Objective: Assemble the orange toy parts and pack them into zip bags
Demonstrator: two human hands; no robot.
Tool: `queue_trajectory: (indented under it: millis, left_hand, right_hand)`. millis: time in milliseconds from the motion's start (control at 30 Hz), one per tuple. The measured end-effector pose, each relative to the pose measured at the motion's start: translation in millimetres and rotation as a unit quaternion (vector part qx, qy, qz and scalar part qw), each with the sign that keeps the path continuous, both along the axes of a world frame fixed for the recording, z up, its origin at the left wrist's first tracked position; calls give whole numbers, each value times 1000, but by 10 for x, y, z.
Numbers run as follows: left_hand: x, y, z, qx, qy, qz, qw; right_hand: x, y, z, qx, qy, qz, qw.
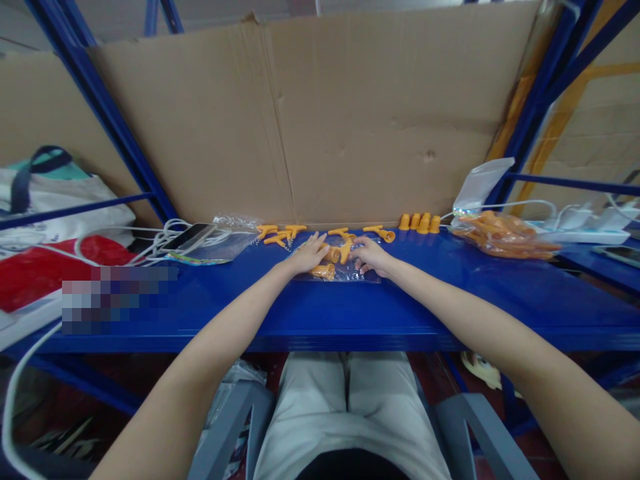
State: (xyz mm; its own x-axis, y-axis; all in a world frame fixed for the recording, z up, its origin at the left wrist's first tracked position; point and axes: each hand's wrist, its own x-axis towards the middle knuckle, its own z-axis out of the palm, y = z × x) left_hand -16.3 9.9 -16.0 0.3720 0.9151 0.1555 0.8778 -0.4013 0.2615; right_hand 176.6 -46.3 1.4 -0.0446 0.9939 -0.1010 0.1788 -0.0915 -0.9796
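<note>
My left hand (pixel 311 253) lies palm down with its fingers stretched out, over a clear plastic bag (pixel 357 272) and beside orange plastic pieces. My right hand (pixel 371 256) has bent fingers, with the fingertips at a Y-shaped orange plastic handle (pixel 344 252) that they seem to grip. Between the hands and just below the left one is an orange cup-shaped piece (pixel 324 271). Behind the hands lie orange corkscrews (pixel 280 237), some with metal spirals showing. Another orange piece with a round open end (pixel 387 235) lies behind my right hand.
Several orange cups (pixel 423 223) stand in a row by the cardboard wall (pixel 360 120). A bag of orange pieces (pixel 500 233) lies right, near a power strip (pixel 590 230). White cables (pixel 165 240) and a flat clear pouch (pixel 220 245) lie left on the blue shelf (pixel 345 310).
</note>
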Motion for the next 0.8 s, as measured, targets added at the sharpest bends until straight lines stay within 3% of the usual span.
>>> queue_trajectory:
  millis: [300, 800]
  left_hand:
    - [15, -48, 41, -11, 16, -11, 1000]
    - [-4, 18, -5, -24, 49, -20, 998]
  right_hand:
    - [-37, -40, -4, 11, 8, 11, 1000]
    - [94, -1, 27, 3, -46, 95, 994]
